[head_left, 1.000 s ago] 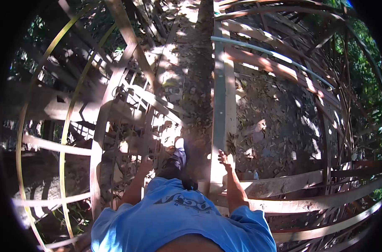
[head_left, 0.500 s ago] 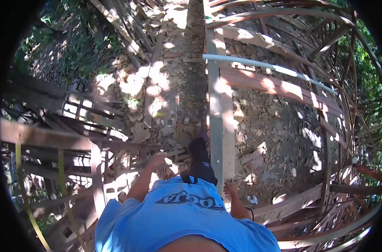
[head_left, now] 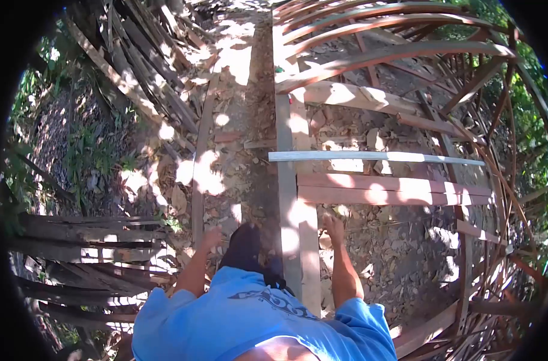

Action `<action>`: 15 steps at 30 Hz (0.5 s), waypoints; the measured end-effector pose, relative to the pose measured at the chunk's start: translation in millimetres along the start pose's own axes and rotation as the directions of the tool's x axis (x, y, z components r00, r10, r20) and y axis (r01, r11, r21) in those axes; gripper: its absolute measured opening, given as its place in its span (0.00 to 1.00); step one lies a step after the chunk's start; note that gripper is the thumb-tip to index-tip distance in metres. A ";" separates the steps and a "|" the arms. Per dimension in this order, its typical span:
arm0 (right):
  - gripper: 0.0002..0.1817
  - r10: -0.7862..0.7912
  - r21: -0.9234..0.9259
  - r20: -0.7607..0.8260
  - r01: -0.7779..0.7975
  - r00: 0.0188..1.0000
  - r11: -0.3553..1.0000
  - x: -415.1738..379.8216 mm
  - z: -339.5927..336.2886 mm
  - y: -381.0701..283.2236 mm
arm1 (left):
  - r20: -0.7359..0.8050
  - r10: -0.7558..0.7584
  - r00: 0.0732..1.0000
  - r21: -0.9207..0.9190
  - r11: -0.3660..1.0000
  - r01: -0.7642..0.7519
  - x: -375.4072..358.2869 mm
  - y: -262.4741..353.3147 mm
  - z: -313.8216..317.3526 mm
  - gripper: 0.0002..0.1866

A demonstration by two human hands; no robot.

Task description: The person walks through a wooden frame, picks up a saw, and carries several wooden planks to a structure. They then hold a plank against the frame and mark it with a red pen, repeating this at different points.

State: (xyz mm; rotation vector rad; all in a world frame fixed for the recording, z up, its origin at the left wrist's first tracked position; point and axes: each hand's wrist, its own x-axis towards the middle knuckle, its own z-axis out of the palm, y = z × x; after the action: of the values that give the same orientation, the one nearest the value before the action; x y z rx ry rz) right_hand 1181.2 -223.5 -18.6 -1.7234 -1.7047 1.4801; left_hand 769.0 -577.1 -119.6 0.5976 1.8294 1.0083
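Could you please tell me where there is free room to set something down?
The leafy ground right of the long beam, nearer than the red planks, looks open. The slats at upper right and wood pile at upper left are crowded.

The long grey beam (head_left: 289, 253) is dull, flat wood. Across it, the pale strip (head_left: 370, 156) looks smooth and a bit shiny. Right of the beam, the reddish boards (head_left: 400, 196) are smooth, matt wood, and the ground (head_left: 406, 289) is rough with dry leaves (head_left: 367, 271). Far left of the beam, the planks (head_left: 99, 253) are rough wood. At its near end, the blue shirt (head_left: 226, 316) is matt cloth.
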 end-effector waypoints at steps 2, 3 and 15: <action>0.23 0.010 0.046 0.089 -0.014 0.996 0.999 56.7 13.6 -44.8 | -0.015 0.053 0.998 0.207 0.977 -0.049 53.6 20.9 -11.6 0.19; 0.23 -0.026 0.053 0.091 0.021 0.996 0.998 81.1 25.4 -66.4 | 0.033 0.126 0.991 0.174 0.976 -0.130 94.5 3.5 -20.6 0.18; 0.29 -0.095 -0.337 0.073 0.114 0.993 0.935 495.5 212.3 -219.1 | 0.300 -0.420 0.856 0.261 0.900 0.350 476.2 40.8 -71.5 0.15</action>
State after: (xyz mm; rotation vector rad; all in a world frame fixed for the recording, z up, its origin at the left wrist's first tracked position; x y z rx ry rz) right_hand 773.5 169.3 -153.2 -1.7301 -2.1515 1.2526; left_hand 491.0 -227.6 -304.3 0.4628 1.6468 0.4179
